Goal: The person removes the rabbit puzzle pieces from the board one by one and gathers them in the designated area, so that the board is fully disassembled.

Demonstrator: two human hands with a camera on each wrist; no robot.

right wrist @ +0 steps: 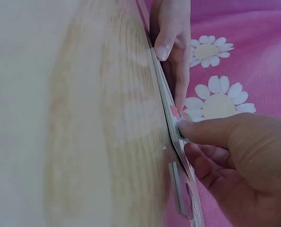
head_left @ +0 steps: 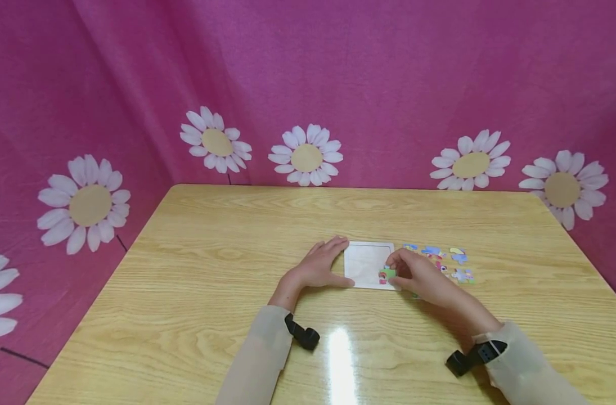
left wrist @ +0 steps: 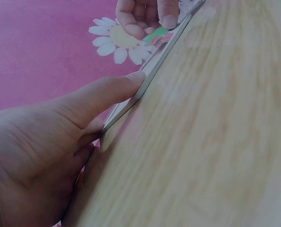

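Note:
A white puzzle board (head_left: 363,264) with a raised rim lies on the table. My left hand (head_left: 320,265) is spread along its left side, with the thumb on the near left corner and the fingers by the far one. In the left wrist view, that thumb (left wrist: 126,85) rests on the board's edge. My right hand (head_left: 424,275) pinches a green and red jigsaw piece (head_left: 386,274) between thumb and fingers, at the board's near right corner. In the right wrist view the thumb (right wrist: 206,131) covers most of this piece.
Several loose jigsaw pieces (head_left: 458,256) lie right of the board, partly hidden by the right hand. Everything stands on a wooden table (head_left: 211,247). A pink curtain (head_left: 378,84) with white daisies hangs behind and at the sides.

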